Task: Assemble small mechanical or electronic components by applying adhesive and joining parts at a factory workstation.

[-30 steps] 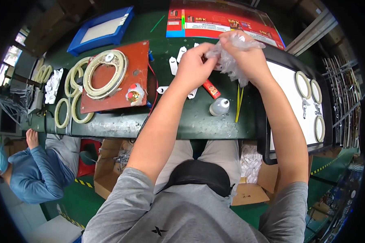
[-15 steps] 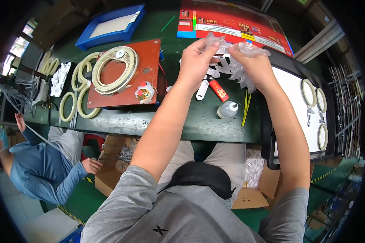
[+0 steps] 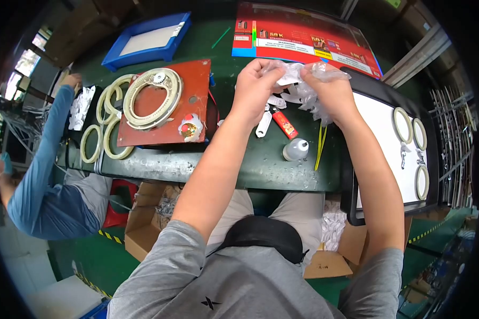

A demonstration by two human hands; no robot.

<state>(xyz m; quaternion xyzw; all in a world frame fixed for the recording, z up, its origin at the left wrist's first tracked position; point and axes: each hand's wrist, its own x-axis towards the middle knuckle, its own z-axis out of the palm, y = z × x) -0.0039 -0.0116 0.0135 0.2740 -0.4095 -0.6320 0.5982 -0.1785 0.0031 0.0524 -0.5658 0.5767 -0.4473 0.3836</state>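
Both of my hands are raised over the green table (image 3: 239, 159) and grip one crumpled clear plastic bag (image 3: 306, 85). My left hand (image 3: 255, 87) pinches its left end. My right hand (image 3: 332, 93) holds its right side, with loose plastic hanging below the fingers. Under the hands lie small white plastic parts (image 3: 263, 123), a red tube (image 3: 286, 125) and a small grey-white bottle (image 3: 295, 150). A yellow strip (image 3: 319, 146) lies beside the bottle.
A red-brown board (image 3: 197, 106) with a cream ring (image 3: 151, 97) lies left, with more cream rings (image 3: 104, 133) beside it. A blue tray (image 3: 146, 41) and a red printed sheet (image 3: 303, 40) lie at the back. A black-framed white tray (image 3: 378, 149) holds rings at right. Another person (image 3: 42, 175) sits at left.
My hands have lifted the plastic bag slightly further from me and spread it between them. The person at left has stretched an arm up to the table's edge.
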